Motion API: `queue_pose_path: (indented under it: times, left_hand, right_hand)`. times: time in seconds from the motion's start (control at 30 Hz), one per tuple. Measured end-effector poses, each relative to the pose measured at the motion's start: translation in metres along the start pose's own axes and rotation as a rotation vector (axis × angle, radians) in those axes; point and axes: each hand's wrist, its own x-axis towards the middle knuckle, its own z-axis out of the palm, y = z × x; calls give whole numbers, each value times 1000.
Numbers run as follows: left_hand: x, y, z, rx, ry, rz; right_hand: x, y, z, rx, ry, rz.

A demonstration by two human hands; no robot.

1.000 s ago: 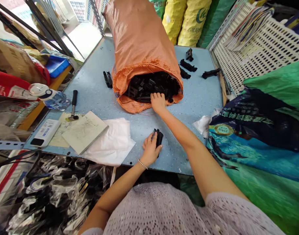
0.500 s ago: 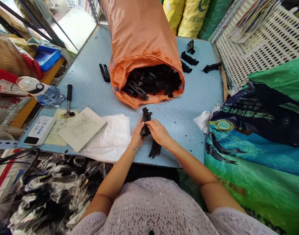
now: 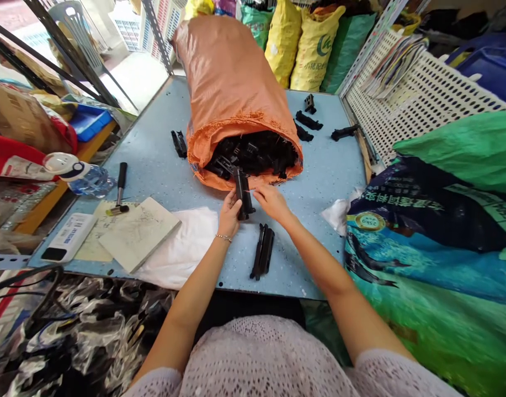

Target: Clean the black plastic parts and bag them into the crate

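Note:
My left hand [image 3: 230, 214] grips a long black plastic part [image 3: 243, 194], held upright in front of the mouth of an orange woven sack [image 3: 236, 71]. Just right of that part is my right hand [image 3: 271, 202], its fingers pinched together; a thin reddish strand shows near the fingertips, too small to make out. Many black parts [image 3: 253, 151] fill the sack's opening. Nearer the table's front edge, a pair of black parts [image 3: 262, 252] lies side by side on the blue table [image 3: 294, 248].
More black parts [image 3: 309, 120] lie right of the sack and one [image 3: 179, 144] left of it. At the left are a hammer [image 3: 121, 184], a grey tile [image 3: 140, 234], a white cloth [image 3: 195, 237], a bottle [image 3: 87, 177] and a white box [image 3: 68, 237]. Feed sacks [image 3: 426, 237] stand right.
The held black part has moved forward, closer to the sack's opening. My right hand has come off it and is now apart on its right. The camera view has tilted up.

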Motion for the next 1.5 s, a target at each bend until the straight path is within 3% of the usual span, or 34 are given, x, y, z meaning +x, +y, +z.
queue_pose_path:
  times: [0.17,0.27,0.33,0.47,0.57,0.7,0.77,0.83,0.97,1.03,1.1,1.2,1.3,1.37,1.43,1.5]
  left_hand:
    - [9,-5,3,-54,98,-1]
    - [12,-12,16,-26,116,-38]
    - [18,-15,26,-21,192,-22]
    - [31,-4,31,-93,356,-14]
    - [21,21,19,-122,264,-173]
    - [-34,55,3,-114,20,-336]
    - [-70,65,-1,-36,-41,-310]
    - [-102,71,-3,98,-58,-259]
    - [-140,77,-3,379,-134,-210]
    - [-146,77,-1,481,-162,-163]
    - [-146,72,1,510,-147,-112]
    - [-139,58,-1,473,-38,-51]
    - [-127,45,-11,481,40,-32]
    - [-119,39,-22,528,-6,-65]
    - [-113,33,-32,591,-40,-128]
    - [-115,25,-37,655,-17,-210]
  right_hand:
    - [-39,-14,2,-92,9,-97]
    - [-57,-27,9,-181,92,-61]
    - [-64,-33,17,-204,132,-38]
    - [-66,-20,33,-90,100,23]
    - [-57,9,31,12,82,160]
    - [-43,26,12,25,138,240]
    - [-44,11,1,68,188,200]
    - [-50,-16,-8,119,189,68]
    - [-63,-69,-17,28,50,-235]
    - [-65,-81,-17,-53,-18,-232]
    - [-69,-84,-14,-91,-76,-109]
    - [-92,-86,-5,-87,-118,27]
    - [-131,-87,7,-49,-173,-91]
    - [-149,-83,14,0,-255,-135]
    - [-149,-72,17,55,-302,-74]
    - [-126,-58,16,73,-231,15]
